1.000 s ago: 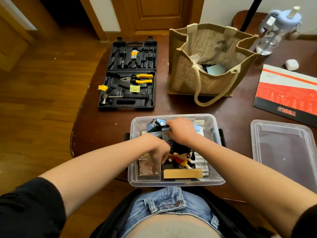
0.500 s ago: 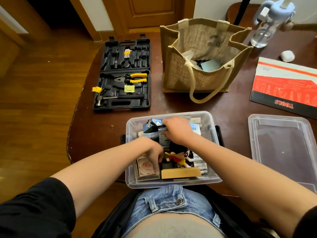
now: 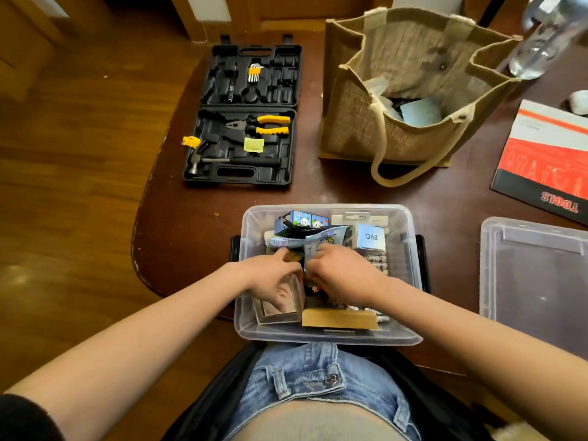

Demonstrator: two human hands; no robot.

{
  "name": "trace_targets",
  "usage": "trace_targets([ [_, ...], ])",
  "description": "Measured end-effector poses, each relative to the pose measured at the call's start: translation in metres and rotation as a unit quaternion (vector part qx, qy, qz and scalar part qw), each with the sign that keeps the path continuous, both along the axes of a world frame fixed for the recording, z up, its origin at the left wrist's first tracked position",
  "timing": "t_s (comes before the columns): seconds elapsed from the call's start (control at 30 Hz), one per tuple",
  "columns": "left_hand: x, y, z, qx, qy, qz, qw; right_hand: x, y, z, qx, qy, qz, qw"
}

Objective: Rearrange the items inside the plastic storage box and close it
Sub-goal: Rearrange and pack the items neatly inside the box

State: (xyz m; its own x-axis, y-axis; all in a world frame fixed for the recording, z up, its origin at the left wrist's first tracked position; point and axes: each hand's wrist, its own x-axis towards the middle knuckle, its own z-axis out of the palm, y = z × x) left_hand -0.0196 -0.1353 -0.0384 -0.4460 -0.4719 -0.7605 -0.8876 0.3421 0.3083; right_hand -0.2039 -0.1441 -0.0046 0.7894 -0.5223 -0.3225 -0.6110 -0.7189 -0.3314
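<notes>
The clear plastic storage box point(image 3: 251, 329) sits open at the table's near edge, packed with items: a panda-print box point(image 3: 299, 219), a silver Q88 box point(image 3: 370, 238), a printed packet point(image 3: 327, 238), markers point(image 3: 378, 264), a wooden block point(image 3: 337, 318) and a clear case point(image 3: 280, 308). Both hands are inside it, almost touching. My right hand point(image 3: 343, 272) pinches the near edge of the printed packet. My left hand point(image 3: 270, 275) curls its fingers down among the items above the clear case; what they hold is hidden. The box's clear lid point(image 3: 541, 275) lies to the right.
An open black tool case point(image 3: 245, 116) with yellow pliers lies at the far left of the brown table point(image 3: 191, 233). A jute tote bag point(image 3: 407, 90) stands behind the box. A red tools booklet point(image 3: 547, 157) and a water bottle point(image 3: 541, 43) are far right.
My left hand has moved up from the clear case toward the box's middle, and my right hand has drawn back toward it, so the two now meet. The toy figure is covered by them.
</notes>
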Motion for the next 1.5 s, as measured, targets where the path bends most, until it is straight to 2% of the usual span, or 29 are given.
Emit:
trace_targets([
  [0.13,0.001,-0.006,-0.002,0.038,-0.002,0.039,0.999,0.041,-0.004,-0.005,0.055,0.133,0.101,0.984],
  [0.27,-0.002,-0.015,-0.002,0.069,-0.011,0.034,0.997,0.056,-0.012,-0.022,0.107,0.274,0.162,0.942],
  [0.4,-0.002,-0.020,0.001,0.068,-0.007,0.029,0.997,0.054,-0.025,-0.041,0.126,0.332,0.167,0.919],
  [0.47,-0.002,-0.023,0.006,0.070,0.002,0.039,0.997,0.053,-0.026,-0.049,0.132,0.338,0.164,0.917],
  [0.67,-0.009,-0.032,0.022,0.097,-0.041,0.023,0.994,0.055,-0.022,-0.050,0.104,0.324,0.171,0.925],
  [0.87,-0.003,-0.029,0.032,0.097,-0.034,0.048,0.994,0.050,-0.023,-0.044,0.125,0.284,0.146,0.939],
  [1.0,0.005,-0.027,0.037,0.092,-0.021,0.054,0.994,0.045,-0.029,-0.040,0.152,0.281,0.153,0.935],
  [1.07,0.005,-0.025,0.037,0.094,-0.022,0.058,0.994,0.046,-0.030,-0.041,0.136,0.291,0.168,0.932],
  [1.2,0.003,-0.022,0.038,0.090,-0.023,0.063,0.994,0.057,-0.016,-0.048,0.016,0.322,0.220,0.921],
  [1.27,0.003,-0.022,0.038,0.085,-0.025,0.063,0.994,0.061,-0.012,-0.051,-0.011,0.343,0.224,0.912],
  [1.37,0.003,-0.021,0.037,0.080,-0.032,0.056,0.995,0.061,-0.014,-0.051,-0.005,0.344,0.212,0.915],
  [1.5,0.004,-0.020,0.035,0.098,-0.034,0.067,0.992,0.058,-0.020,-0.041,0.026,0.325,0.143,0.934],
])
